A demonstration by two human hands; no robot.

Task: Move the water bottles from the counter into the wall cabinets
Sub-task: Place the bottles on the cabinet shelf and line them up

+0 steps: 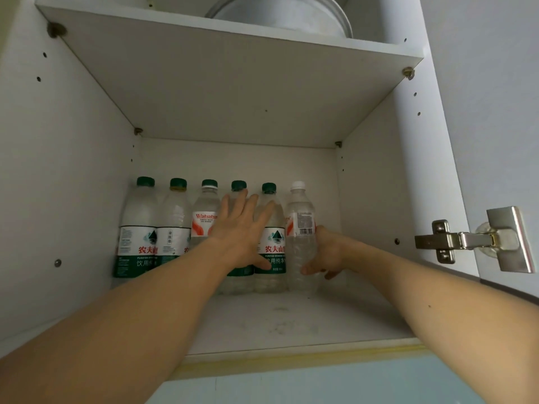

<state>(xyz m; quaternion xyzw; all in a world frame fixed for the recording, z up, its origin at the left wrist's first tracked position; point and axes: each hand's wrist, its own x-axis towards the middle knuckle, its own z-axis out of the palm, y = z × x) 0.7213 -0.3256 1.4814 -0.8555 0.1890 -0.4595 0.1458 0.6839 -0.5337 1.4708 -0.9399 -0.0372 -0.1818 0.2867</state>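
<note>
Right hand [326, 255]: fingers curled round the lower body of the white-capped bottle [300, 237], gripping low, probably to stand it upright at the near end of the row. Left hand [242, 228]: flat, fingers straight, pressed against the green-capped bottles [269, 228] directly beyond it, seemingly to steady them while their neighbour is set down. Beyond both hands: six bottles in one row against the back wall of the wall cabinet [291, 322]; further left, three more green caps; overhead, a shelf [233, 83] carrying a metal pot [280, 16]; right of the right hand, a door hinge [466, 240].
</note>
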